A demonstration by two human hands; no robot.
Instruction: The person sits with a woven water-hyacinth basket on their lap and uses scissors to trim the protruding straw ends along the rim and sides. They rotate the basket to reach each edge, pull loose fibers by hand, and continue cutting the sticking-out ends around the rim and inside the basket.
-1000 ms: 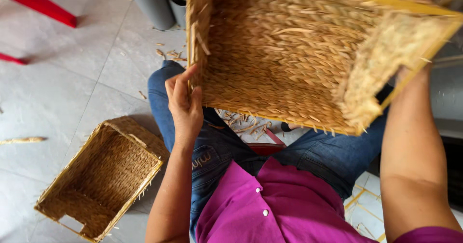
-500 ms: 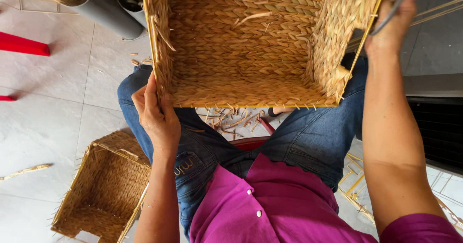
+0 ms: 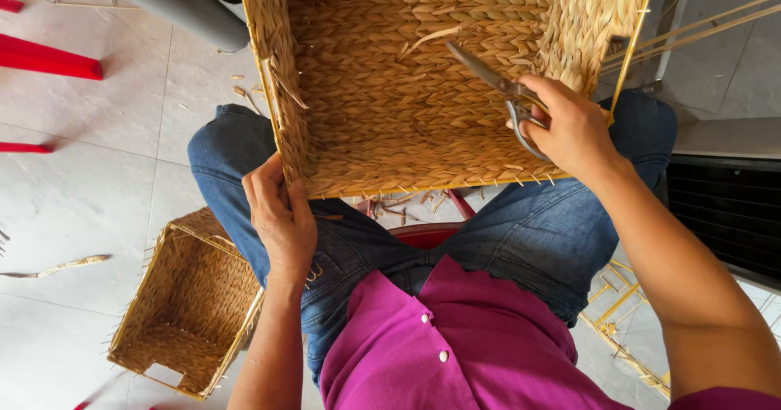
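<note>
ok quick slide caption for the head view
Seated person steadies a woven basket with the left hand while the right hand holds scissors inside it.

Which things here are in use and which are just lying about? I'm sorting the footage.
In use: large woven basket, gripped by the left hand; scissors in the right hand.

Lying about: small woven basket, grey bins, straw scraps.
</note>
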